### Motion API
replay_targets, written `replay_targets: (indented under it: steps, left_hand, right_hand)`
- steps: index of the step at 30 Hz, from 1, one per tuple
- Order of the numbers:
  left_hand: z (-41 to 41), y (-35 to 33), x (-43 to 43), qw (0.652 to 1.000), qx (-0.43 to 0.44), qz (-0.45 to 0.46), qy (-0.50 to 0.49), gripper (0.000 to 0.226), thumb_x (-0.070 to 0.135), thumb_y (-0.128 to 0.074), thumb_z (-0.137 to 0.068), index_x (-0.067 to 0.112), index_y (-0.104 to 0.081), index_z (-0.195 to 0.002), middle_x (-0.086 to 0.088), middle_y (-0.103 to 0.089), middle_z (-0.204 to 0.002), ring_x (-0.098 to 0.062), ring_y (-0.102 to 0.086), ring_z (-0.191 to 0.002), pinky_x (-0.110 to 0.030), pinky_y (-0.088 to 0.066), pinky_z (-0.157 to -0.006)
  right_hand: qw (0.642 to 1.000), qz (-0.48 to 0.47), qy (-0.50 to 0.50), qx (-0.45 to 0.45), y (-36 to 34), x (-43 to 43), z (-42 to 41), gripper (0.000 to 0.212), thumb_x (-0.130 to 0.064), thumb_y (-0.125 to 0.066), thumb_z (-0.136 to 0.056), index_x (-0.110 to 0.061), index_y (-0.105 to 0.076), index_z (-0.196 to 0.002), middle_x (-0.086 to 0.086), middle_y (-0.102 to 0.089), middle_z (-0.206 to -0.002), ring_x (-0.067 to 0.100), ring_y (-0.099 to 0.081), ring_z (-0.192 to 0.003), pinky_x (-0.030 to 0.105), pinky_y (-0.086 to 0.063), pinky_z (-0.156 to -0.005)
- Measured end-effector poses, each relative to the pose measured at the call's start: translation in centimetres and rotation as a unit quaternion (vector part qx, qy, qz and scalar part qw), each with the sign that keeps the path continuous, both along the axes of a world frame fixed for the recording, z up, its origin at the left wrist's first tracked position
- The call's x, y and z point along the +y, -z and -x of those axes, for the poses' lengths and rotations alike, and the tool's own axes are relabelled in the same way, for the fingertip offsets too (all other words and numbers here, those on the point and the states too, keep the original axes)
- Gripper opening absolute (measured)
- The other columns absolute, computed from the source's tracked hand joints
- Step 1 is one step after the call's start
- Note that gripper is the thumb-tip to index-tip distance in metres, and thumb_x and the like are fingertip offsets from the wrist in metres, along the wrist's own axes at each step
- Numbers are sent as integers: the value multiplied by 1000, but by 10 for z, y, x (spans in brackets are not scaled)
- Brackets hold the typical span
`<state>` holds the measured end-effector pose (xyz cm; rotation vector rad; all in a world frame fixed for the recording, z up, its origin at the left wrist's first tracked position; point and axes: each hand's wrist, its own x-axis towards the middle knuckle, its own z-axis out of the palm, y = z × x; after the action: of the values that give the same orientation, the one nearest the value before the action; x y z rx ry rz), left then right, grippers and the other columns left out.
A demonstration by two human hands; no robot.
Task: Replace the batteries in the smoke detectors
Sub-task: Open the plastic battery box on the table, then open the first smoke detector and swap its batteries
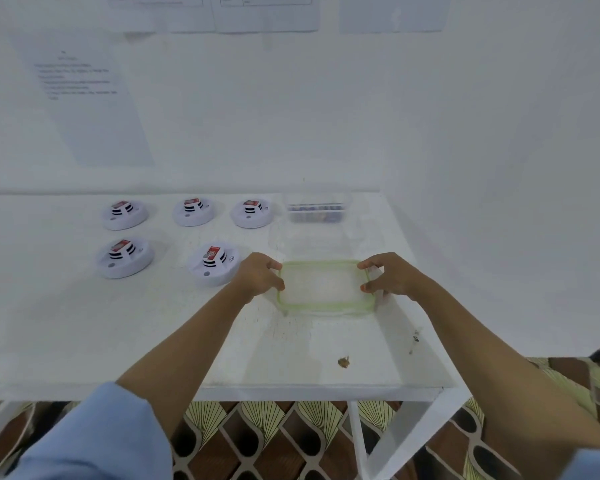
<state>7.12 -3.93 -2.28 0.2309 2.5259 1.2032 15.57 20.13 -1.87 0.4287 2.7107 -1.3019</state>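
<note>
Left hand [260,276] and right hand [390,276] grip opposite ends of the green-rimmed clear container [323,285] on the white table [291,353], contents unclear; left of it sit five smoke detectors [213,265], behind it a clear tub [316,212] of blurred dark items.

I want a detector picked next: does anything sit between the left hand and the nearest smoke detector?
Nothing visible does. The left hand grips one end of the green-rimmed container; the nearest smoke detector stands right beside that hand on the table.
</note>
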Motion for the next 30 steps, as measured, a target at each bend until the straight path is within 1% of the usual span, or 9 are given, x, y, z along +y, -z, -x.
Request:
replay_targets:
  steps: [15, 16, 18, 20, 22, 25, 26, 28, 30]
  left_hand:
    - [16, 5, 7, 1000, 5, -21, -5, 50, -5, -74, -69, 2, -59, -117, -15, -52, -127, -26, -48, -118, -28, -40, -84]
    - [16, 5, 7, 1000, 9, -24, -6, 50, -4, -74, -69, 3, -59, -117, -15, -51, -128, -25, -47, -119, -28, -39, -83]
    - [15, 1, 3, 999, 29, -31, -11, 49, -1, -75, -71, 6, -59, -117, -13, -50, -128, -24, -47, -119, -27, -39, -84]
    - [18, -6, -6, 996, 76, -41, -22, 47, 7, -76, -72, 10, -60, -117, -11, -53, -125, -22, -50, -115, -28, -40, -88]
    - [23, -17, -21, 990, 117, -73, -34, 46, 10, -78, -72, 13, -62, -115, -8, -56, -120, -20, -54, -107, -28, -42, -88]
    - [32, -32, -50, 981, 152, -118, -29, 47, 9, -77, -72, 15, -61, -116, -3, -57, -112, -15, -51, -101, -25, -40, -82]
    - [35, -34, -61, 980, 156, -119, -24, 48, 10, -77, -73, 16, -60, -117, -3, -56, -113, -15, -50, -103, -25, -41, -80]
    - [43, -34, -82, 982, 151, -113, -16, 54, 11, -78, -73, 20, -57, -121, -2, -54, -116, -18, -48, -109, -26, -42, -77]
    - [52, -29, -101, 985, 132, -110, -7, 61, 15, -81, -69, 23, -53, -123, -1, -52, -119, -20, -46, -113, -27, -39, -84]
  right_hand:
    - [1000, 3, -9, -5, 0, 9, 18, 50, -3, -74, -74, -8, -57, -122, 14, -46, -132, 21, -51, -95, 25, -50, -60]
    - [1000, 0, -11, -8, -1, 9, 18, 51, -5, -74, -75, -10, -57, -122, 13, -46, -132, 21, -51, -96, 25, -49, -62]
    - [999, -33, -1, 0, -3, 10, 19, 52, -12, -76, -74, -16, -58, -122, 11, -46, -133, 21, -50, -105, 27, -44, -80]
    - [994, -93, 25, 55, -9, 8, 21, 52, -20, -78, -72, -22, -59, -120, 7, -47, -134, 20, -46, -120, 29, -35, -95]
    - [984, -108, 36, 135, -20, -3, 25, 52, -22, -78, -71, -24, -59, -119, 5, -48, -130, 21, -46, -121, 27, -35, -99]
    - [974, -46, 10, 222, -38, -33, 37, 54, -18, -79, -71, -21, -58, -120, -2, -49, -118, 11, -52, -96, 4, -38, -82]
    - [973, -23, -5, 230, -42, -46, 43, 55, -18, -79, -70, -21, -58, -121, -4, -49, -116, 8, -50, -91, 4, -38, -79]
    - [974, 23, -40, 221, -43, -72, 58, 59, -19, -80, -68, -23, -56, -122, -3, -51, -117, 11, -49, -95, 20, -44, -86]
    - [976, 64, -74, 197, -38, -98, 74, 64, -18, -81, -67, -22, -52, -125, 1, -50, -120, 16, -49, -102, 28, -44, -89]
